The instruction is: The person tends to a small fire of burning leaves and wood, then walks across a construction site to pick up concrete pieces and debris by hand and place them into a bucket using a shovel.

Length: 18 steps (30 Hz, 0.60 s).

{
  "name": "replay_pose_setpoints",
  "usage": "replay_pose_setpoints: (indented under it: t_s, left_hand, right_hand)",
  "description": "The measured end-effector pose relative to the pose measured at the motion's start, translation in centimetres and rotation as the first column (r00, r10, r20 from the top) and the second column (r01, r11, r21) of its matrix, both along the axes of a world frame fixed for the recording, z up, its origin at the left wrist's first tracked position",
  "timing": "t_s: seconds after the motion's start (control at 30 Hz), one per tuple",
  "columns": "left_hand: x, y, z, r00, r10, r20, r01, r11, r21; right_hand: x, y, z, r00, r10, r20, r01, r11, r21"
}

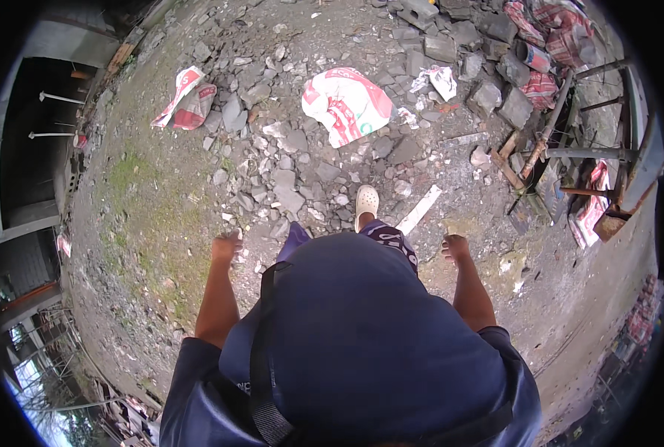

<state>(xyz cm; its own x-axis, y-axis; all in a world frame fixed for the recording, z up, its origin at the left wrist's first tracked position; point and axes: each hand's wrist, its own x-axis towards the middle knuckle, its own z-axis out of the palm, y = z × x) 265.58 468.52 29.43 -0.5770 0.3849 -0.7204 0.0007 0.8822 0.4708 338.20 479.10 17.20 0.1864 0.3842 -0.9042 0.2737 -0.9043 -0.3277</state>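
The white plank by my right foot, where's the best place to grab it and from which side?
Take the plank near its lower end, closest to the right hand, coming from above with fingers across its narrow width. It lies flat on the ground, long and thin, running diagonally up to the right past the shoe.

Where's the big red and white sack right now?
In the head view, the big red and white sack lies on the rubble ahead, slightly left of the cream shoe, with a smaller crumpled sack farther left.
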Motion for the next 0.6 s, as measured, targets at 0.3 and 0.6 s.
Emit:
replay_pose_setpoints:
  t_s: [0.3, 0.6]
  left_hand:
    - [2.2, 10.3, 5.2, 0.997, -0.025, -0.072, 0.026, 1.000, 0.017]
    - [-4.5, 9.2, -3.6, 0.948, 0.300, 0.103, -0.254, 0.913, -0.320]
  right_hand:
    - [-14.3, 32.2, 5.6, 0.988, 0.146, -0.042, -0.099, 0.828, 0.552]
    - [-25.5, 47.5, 14.5, 0.836, 0.548, 0.007, -0.409, 0.615, 0.674]
